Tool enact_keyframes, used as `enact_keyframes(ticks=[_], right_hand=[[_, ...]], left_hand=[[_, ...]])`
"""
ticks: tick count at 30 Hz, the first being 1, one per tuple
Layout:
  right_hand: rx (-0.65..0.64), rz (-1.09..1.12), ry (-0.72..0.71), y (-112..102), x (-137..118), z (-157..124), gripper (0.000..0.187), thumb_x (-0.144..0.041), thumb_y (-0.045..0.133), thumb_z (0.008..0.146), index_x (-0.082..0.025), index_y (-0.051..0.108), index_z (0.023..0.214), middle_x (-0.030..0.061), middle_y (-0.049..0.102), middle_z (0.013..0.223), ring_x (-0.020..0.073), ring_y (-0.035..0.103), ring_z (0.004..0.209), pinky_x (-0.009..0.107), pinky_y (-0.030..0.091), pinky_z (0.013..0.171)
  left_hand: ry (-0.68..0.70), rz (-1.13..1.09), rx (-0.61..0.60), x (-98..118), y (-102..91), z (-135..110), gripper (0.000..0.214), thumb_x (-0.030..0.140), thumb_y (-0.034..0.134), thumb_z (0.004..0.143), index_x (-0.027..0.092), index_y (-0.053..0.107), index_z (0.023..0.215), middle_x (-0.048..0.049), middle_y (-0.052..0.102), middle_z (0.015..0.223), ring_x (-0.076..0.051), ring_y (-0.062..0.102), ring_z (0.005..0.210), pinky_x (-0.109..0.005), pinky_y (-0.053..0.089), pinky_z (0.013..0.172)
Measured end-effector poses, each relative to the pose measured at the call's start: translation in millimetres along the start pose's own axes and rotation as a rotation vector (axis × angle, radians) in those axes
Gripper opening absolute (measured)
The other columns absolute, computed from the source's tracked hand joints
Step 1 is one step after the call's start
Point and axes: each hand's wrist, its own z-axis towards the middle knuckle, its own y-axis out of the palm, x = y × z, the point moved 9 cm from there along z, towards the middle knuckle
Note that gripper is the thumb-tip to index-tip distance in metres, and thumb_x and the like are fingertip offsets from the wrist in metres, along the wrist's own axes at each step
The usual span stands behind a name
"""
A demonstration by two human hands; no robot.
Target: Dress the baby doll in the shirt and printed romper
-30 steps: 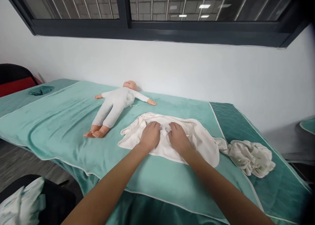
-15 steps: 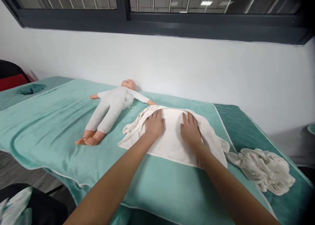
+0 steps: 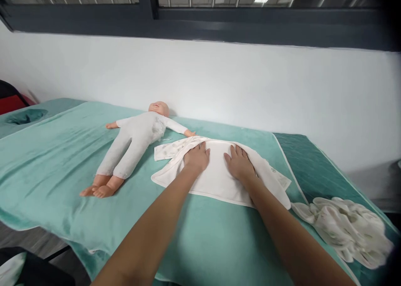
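A white baby garment (image 3: 216, 179) lies spread flat on the teal blanket (image 3: 62, 160). My left hand (image 3: 196, 157) rests palm down on its left half, fingers stretched out. Beside it my right hand (image 3: 239, 163) presses flat on the right half, fingers apart. A baby doll (image 3: 134, 140) in a white suit lies on its back just left of the garment, arms out, head toward the wall. Its outstretched hand nearly touches the garment's far corner.
A crumpled patterned cloth (image 3: 347, 227) sits at the right on the darker teal mattress (image 3: 316, 165). The white wall (image 3: 219, 85) runs close behind the bed, under a dark window frame. A red and black chair (image 3: 11, 100) shows at the far left.
Both hands slid away from me over the garment and opened flat, smoothing it out. The bunched folds have flattened, and the view has shifted a little to the right.
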Motion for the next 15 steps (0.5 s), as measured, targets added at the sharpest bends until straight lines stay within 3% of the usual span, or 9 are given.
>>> enact_keyframes(ticks=[5, 9, 15], right_hand=[[-0.026, -0.013, 0.008, -1, -4, -10, 0.068, -0.045, 0.02, 0.101, 0.0, 0.028, 0.152, 0.023, 0.028, 0.157, 0.0347, 0.027, 0.145, 0.045, 0.023, 0.117], [0.024, -0.057, -0.069, -6, -12, -35, 0.068, -0.047, 0.021, 0.101, -0.001, 0.031, 0.151, 0.0224, 0.024, 0.159, 0.0314, 0.02, 0.148, 0.045, 0.02, 0.119], [0.023, -0.106, -0.153, -9, -20, -79, 0.067, -0.047, 0.021, 0.102, -0.002, 0.032, 0.151, 0.02, 0.026, 0.159, 0.0302, 0.024, 0.148, 0.047, 0.019, 0.119]], left_hand=[[-0.018, 0.031, 0.045, 2, -5.6, -15, 0.06, 0.045, 0.019, 0.099, 0.015, 0.039, 0.147, -0.0131, 0.045, 0.152, -0.031, 0.043, 0.137, -0.048, 0.033, 0.114], [-0.011, 0.056, 0.09, 3, -9.9, -41, 0.062, 0.044, 0.02, 0.099, 0.014, 0.036, 0.15, -0.0116, 0.04, 0.155, -0.03, 0.035, 0.142, -0.046, 0.025, 0.118], [0.009, 0.091, 0.104, 2, -11.4, -79, 0.06, 0.044, 0.024, 0.098, 0.016, 0.041, 0.148, -0.009, 0.03, 0.16, -0.028, 0.021, 0.15, -0.046, 0.018, 0.122]])
